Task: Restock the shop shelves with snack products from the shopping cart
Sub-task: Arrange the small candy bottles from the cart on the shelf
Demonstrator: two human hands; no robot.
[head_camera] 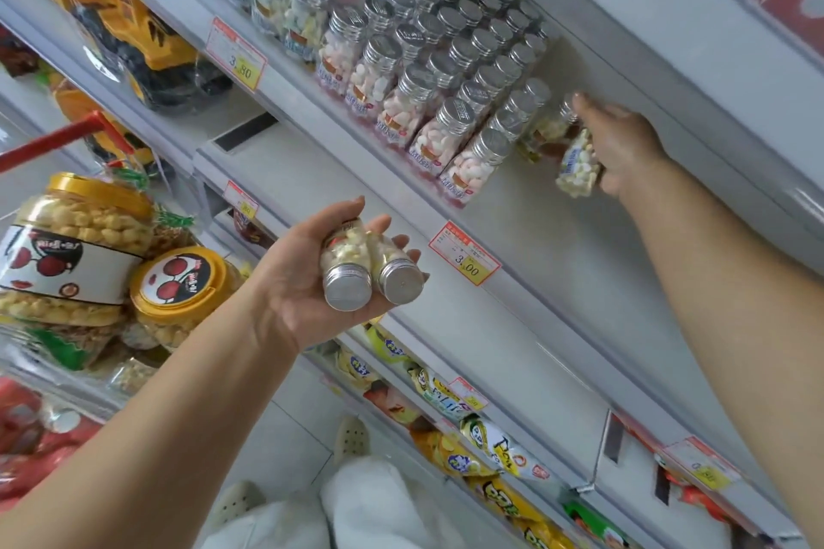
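White shelf (512, 201) ahead, its bottle rows (446, 71) ending just left of my right hand (624, 147) — fingers wrapped round a candy bottle (577, 169) lying tilted over the bare end. My left hand (294, 281), lower and nearer me, curls round two spare bottles (370, 267), caps toward me.

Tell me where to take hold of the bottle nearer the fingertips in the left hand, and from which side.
Pinch its silver cap, coming from the cap end, on the person's side. The cap juts clear of the left hand, while the bottle itself lies cradled on the fingers against the second bottle.
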